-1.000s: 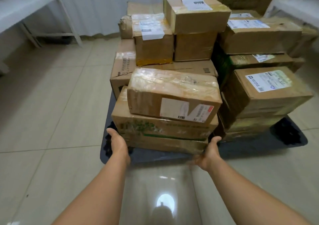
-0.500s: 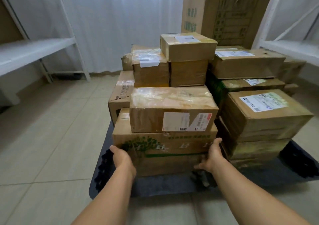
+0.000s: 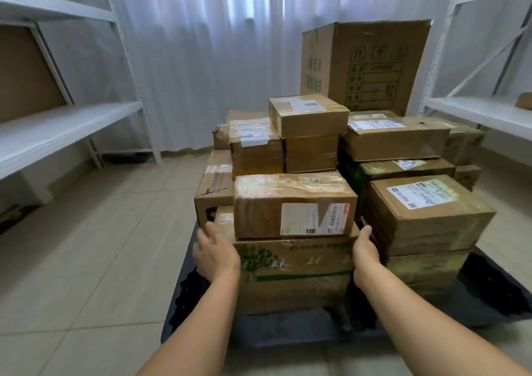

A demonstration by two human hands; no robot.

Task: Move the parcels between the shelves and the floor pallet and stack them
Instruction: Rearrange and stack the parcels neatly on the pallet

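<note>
Between the two hands, low on the near edge of the dark floor pallet (image 3: pixel 288 335): a wide brown carton with a green tree print (image 3: pixel 293 272), tape-creased, green band across its front. Left hand (image 3: pixel 216 256) flat against the carton's left end, fingers (image 3: pixel 211 231) straight and relaxed, gripping nothing. Right hand (image 3: pixel 365 256) against the right end, thumb up along the corner, other fingers hidden behind the edge, so cannot tell how far curled; looks pressed rather than clasped. Directly above the fingertips, resting on the printed carton: a shorter taped parcel (image 3: pixel 295 205), glossy clear tape over its top, one white shipping label with a barcode and a red corner on its front. Beyond the left fingers, a tall plain box with a printed side panel (image 3: pixel 214 191). Beyond the right fingers, a squat box with a white-and-blue label (image 3: pixel 429 211) on a stack of flatter ones. Farther back, a small labelled box (image 3: pixel 309 115) topping the middle pile, and one big carton with green lettering (image 3: pixel 365 64) upright at the rear. Roughly a dozen parcels visible in all; exact count uncertain where piles overlap. Two white shelf units, one on the left (image 3: pixel 57 128) and one on the right (image 3: pixel 475 113); white curtain (image 3: pixel 216 44) behind; tiled floor (image 3: pixel 86 260) all round.
</note>
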